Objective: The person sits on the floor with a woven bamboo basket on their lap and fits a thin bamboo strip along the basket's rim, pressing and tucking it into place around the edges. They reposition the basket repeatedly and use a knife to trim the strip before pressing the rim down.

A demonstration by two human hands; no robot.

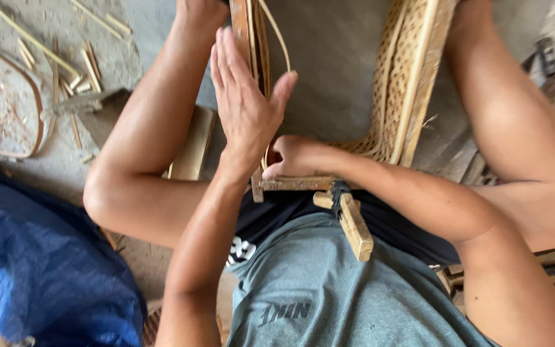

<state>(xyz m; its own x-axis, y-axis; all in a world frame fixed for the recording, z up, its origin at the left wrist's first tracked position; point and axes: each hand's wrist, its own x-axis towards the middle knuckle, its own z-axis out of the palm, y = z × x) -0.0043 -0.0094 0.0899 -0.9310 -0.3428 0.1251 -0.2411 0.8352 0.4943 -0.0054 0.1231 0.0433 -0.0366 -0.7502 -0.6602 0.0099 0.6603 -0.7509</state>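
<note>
The left hand (246, 96) is spread flat, fingers straight, its palm pressed against the upright wooden slats (252, 38) of a woven cane frame (403, 77) standing between the person's knees. The right hand (288, 157) is curled shut around the frame's lower wooden bar (297, 184), just below the left wrist. A thin cane strip (279, 35) arcs up beside the slats. Bamboo offcuts (81, 64) litter the floor's far left corner, near a blue tarp (46, 257).

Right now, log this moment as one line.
left hand: flat against wooden frame | right hand: gripping frame corner | woven cane panel: between knees
</note>
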